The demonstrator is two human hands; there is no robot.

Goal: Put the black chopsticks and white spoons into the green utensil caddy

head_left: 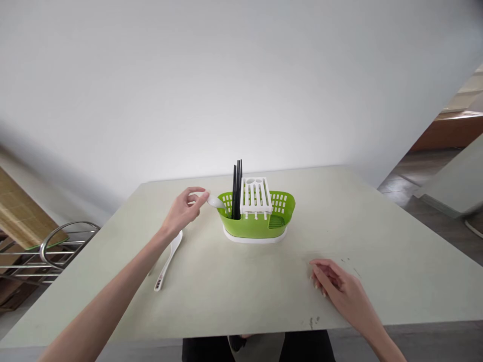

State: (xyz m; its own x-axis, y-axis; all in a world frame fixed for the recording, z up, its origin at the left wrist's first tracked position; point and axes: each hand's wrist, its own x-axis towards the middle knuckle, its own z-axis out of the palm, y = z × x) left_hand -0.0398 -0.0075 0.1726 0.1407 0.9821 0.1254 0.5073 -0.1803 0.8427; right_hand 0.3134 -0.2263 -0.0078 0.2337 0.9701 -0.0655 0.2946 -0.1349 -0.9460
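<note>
My left hand [185, 208] pinches the end of a pale, shiny spoon [216, 202], which slants down into the left end of a green cutlery basket [256, 231]. Several black chopsticks [236, 191] stand upright in that left section, close beside the spoon. Over the basket's middle sits a white slotted rack [256, 197] with two round holes and small hooks at its front. My right hand [341, 291] lies at the table's front right, fingers loosely curled in, with nothing visible in them. Below my left forearm lies a white soup spoon [168, 262] with a mark on its handle.
The basket stands on a white base tray [255, 240] on a pale green table [264, 291]. Part of another thin item [151, 270] shows beside my left forearm. A metal rack [49, 254] stands off the table's left side, and a white wall [234, 90] rises behind.
</note>
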